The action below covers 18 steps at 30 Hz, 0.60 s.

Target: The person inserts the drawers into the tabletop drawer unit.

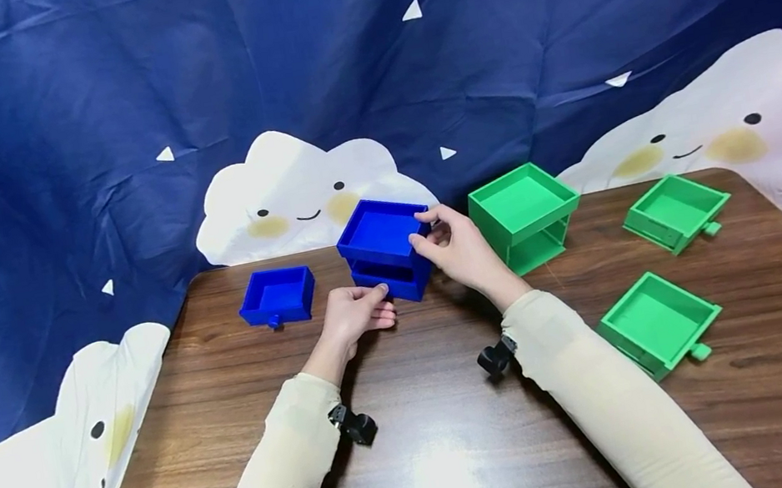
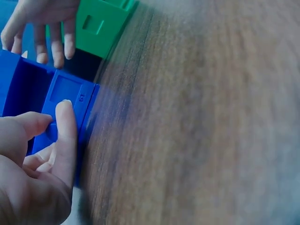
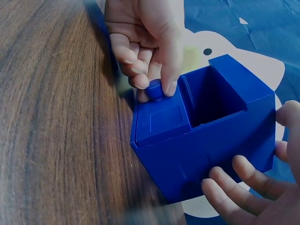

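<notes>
A small blue drawer cabinet (image 1: 383,228) stands near the back of the table, with an open upper slot and a tray-like top. In its lower slot sits a blue drawer (image 3: 165,117), its front level with the cabinet's front. My left hand (image 1: 352,315) pinches that drawer's round knob (image 3: 156,89) between thumb and finger. My right hand (image 1: 458,249) grips the cabinet at its upper right side, with several fingers (image 3: 243,166) along the side wall. To the left lies a second blue drawer (image 1: 277,295), loose on the table.
Just right of my right hand is a green cabinet (image 1: 523,203) with an open front. Two loose green drawers, one farther back (image 1: 677,209) and one nearer (image 1: 661,322), lie at the right. A blue cloud-patterned curtain (image 1: 363,54) hangs behind the wooden table (image 1: 416,409).
</notes>
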{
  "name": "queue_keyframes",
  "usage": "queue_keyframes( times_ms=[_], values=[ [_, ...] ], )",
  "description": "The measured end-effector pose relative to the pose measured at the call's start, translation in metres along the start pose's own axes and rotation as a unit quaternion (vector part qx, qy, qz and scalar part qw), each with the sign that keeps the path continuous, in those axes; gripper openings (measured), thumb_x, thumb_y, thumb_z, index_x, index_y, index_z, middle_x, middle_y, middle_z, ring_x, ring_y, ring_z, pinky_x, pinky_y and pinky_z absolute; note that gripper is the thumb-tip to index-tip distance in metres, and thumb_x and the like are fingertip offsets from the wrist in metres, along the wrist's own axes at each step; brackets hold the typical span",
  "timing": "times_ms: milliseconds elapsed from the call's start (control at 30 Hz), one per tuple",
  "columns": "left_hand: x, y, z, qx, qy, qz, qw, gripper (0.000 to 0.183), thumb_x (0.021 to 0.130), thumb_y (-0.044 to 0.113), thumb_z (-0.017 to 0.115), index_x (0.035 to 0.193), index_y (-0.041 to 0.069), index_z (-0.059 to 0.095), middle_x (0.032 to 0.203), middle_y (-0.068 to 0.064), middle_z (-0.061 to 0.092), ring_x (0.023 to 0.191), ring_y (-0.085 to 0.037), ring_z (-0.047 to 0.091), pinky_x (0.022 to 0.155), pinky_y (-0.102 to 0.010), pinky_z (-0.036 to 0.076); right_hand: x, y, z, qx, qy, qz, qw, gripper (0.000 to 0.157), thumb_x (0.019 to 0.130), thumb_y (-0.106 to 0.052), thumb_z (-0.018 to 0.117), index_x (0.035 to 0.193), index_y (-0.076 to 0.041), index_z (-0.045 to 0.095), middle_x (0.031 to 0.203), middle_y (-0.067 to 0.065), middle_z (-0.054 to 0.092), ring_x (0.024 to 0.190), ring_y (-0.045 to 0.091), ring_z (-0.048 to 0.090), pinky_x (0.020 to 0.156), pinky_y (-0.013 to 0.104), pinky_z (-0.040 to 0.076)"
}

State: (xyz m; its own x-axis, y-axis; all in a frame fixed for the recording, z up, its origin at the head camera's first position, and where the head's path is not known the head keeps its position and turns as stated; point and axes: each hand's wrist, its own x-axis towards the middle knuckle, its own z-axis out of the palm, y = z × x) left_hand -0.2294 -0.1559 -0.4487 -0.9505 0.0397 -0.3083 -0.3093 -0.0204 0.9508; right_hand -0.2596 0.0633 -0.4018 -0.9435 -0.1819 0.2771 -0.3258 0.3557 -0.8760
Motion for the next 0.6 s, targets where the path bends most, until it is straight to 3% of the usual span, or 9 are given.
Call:
queue_keyframes(
  times_ms=[333, 600],
  values=[
    [-0.019, 0.004, -0.021, 0.037, 0.025, 0.029, 0.9986, 0.033, 0.107, 0.012, 0.065, 0.121, -0.018, 0.069, 0.072, -0.005, 0.072, 0.057, -0.011, 0.071, 0.059, -0.027, 0.064, 0.001, 0.000, -0.001, -0.003, -0.002, -0.001, 1.000, 0.040, 0.102, -0.015, 0.073, 0.138, 0.001, 0.066, 0.101, 0.020, 0.070, 0.092, 0.031, 0.066, 0.085, 0.034, 0.053],
    [-0.034, 0.006, -0.046, 0.108, 0.064, 0.082, 0.9887, 0.029, 0.105, 0.007, 0.064, 0.120, -0.017, 0.070, 0.087, -0.025, 0.077, 0.059, -0.012, 0.070, 0.059, -0.029, 0.064, 0.001, 0.000, -0.001, -0.007, -0.003, 0.001, 1.000, 0.040, 0.102, -0.015, 0.073, 0.138, 0.002, 0.066, 0.100, 0.018, 0.068, 0.091, 0.029, 0.065, 0.084, 0.031, 0.052]
  ],
)
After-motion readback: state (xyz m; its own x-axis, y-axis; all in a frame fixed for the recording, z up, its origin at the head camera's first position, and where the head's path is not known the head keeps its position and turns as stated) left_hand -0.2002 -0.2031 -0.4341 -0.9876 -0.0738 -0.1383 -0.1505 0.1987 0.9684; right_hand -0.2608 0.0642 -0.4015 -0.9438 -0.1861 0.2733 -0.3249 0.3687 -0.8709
